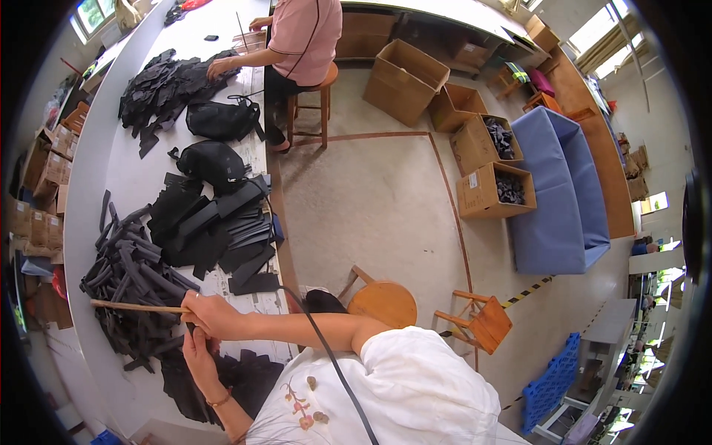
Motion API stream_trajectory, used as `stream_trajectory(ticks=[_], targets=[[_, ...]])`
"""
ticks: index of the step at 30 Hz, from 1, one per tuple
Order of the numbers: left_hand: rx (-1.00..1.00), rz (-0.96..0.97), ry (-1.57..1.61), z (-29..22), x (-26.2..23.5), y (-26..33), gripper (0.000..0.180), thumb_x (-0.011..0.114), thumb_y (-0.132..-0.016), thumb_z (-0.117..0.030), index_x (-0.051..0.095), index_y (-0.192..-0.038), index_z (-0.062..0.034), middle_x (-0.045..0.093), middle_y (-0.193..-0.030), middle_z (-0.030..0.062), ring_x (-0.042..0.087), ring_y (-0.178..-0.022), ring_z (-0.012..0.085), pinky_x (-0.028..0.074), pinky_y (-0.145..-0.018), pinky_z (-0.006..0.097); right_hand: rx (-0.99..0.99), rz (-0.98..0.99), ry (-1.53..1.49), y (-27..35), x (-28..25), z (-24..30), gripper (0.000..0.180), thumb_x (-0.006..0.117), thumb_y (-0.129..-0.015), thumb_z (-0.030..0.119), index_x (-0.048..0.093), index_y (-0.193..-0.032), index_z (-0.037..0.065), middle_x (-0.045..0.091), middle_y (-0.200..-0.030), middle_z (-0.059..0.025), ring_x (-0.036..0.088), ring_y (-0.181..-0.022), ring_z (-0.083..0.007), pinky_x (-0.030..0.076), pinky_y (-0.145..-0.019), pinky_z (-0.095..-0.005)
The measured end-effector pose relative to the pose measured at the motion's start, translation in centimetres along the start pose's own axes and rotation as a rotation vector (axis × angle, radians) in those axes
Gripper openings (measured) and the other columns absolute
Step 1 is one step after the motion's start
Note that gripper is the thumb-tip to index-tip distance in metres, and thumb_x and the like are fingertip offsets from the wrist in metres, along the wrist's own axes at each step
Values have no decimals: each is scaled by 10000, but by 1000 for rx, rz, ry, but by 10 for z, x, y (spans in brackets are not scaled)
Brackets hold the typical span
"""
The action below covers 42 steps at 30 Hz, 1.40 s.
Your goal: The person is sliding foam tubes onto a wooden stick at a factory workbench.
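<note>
My right hand (213, 317) is closed round a thin wooden stick (137, 305), which points left over a heap of dark tube-like fabric pieces (133, 271). Just below it, my left hand (202, 360), with a bracelet at the wrist, pinches a small black fabric piece (190, 328); its far end is hidden by the fingers. Both hands are close together above the white table (119, 170). More black fabric pieces (252, 378) lie beside my left forearm. Flat black strips (241, 215) are stacked beyond my right hand.
Two black bags (211, 163) lie farther up the table. A co-worker in a pink shirt (305, 37) sits on a stool, one hand on a black fabric pile (163, 93). Wooden stools (382, 304), cardboard boxes (478, 191) and a blue fabric-covered bin (545, 193) stand to the right.
</note>
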<state>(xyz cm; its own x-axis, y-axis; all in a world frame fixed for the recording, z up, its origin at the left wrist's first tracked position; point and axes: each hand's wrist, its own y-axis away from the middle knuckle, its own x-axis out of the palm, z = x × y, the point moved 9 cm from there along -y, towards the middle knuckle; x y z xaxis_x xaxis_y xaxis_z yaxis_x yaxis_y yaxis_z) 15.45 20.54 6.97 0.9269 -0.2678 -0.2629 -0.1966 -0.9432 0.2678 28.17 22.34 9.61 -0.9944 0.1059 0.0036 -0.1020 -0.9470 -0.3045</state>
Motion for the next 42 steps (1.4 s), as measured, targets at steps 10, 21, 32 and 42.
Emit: stream_trajectory(ticks=[10,21,32,42], targets=[[104,-213,368,-30,26,41,273,411,-993,-274,476,-882,-33,532,-736,71,593,-564,206,474,-505,283,-268,-194,-81,-22,-18,70,174,573,-873,31,407,-912,-2,474,-804,-221,533,-717,-434,413,-584,-437],[-67,146,90,35,74,116,423,332,-1007,-312,529,-809,6,637,-738,130,618,-564,193,429,-470,260,-278,-482,-103,-61,-59,92,115,538,-896,15,428,-875,-11,448,-789,-177,485,-691,-355,406,-616,-350],[289,-297,464,5,-66,55,278,556,-952,-226,528,-1119,-5,590,-989,42,566,-871,116,463,-747,233,-124,198,-179,-1,55,72,125,634,-828,73,529,-818,5,566,-801,-161,572,-749,-348,446,-669,-385],[178,-486,537,10,-60,49,225,593,-930,-197,545,-1083,-39,602,-856,26,556,-686,72,410,-564,184,137,361,-7,22,32,28,227,720,-735,182,568,-791,24,576,-655,-129,571,-639,-284,418,-593,-372]])
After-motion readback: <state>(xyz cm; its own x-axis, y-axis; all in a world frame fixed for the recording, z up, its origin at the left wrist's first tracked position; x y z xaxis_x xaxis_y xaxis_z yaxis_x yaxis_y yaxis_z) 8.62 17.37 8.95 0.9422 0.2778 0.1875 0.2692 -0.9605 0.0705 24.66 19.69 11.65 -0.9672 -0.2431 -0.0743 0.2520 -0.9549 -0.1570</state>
